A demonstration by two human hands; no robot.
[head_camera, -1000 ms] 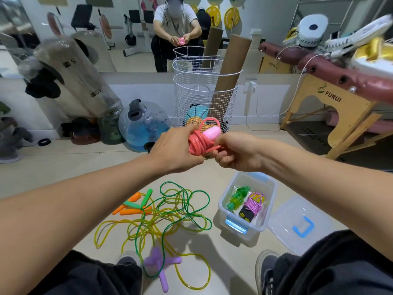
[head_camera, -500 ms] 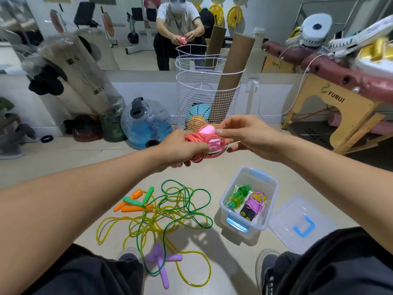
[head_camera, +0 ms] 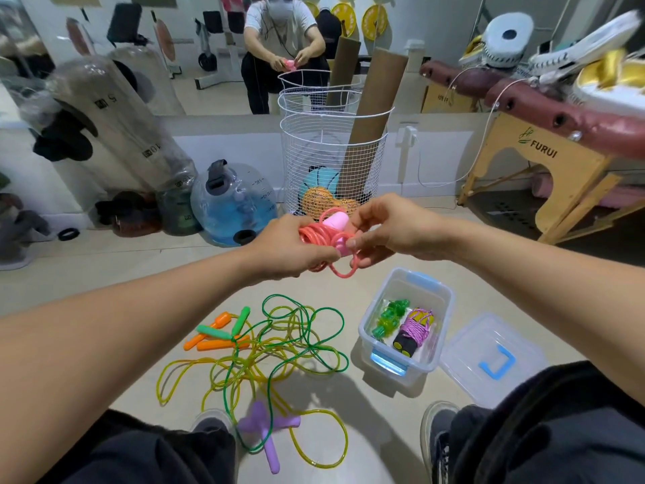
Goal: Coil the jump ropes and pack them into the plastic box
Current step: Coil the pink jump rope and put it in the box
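The pink rope (head_camera: 323, 239) is held up in the air, above the floor (head_camera: 104, 274) and behind the box (head_camera: 443, 298). It is gripped by the left hand (head_camera: 293, 249), and its loose end is pinched by the right hand (head_camera: 387, 232). Since a second ago the bundle has been turned and a loop pulled out, so the tying looks nearly done. "FURUI" (head_camera: 542, 150) can be read on the bench (head_camera: 558, 190).

Pink jump rope (head_camera: 323, 235), coiled, held up in mid-air. Green rope (head_camera: 300, 340) and yellow rope (head_camera: 195, 372) tangled loose on floor. Clear plastic box (head_camera: 441, 330) open beside them, holding coiled green bundle (head_camera: 391, 317) and purple bundle (head_camera: 417, 328).
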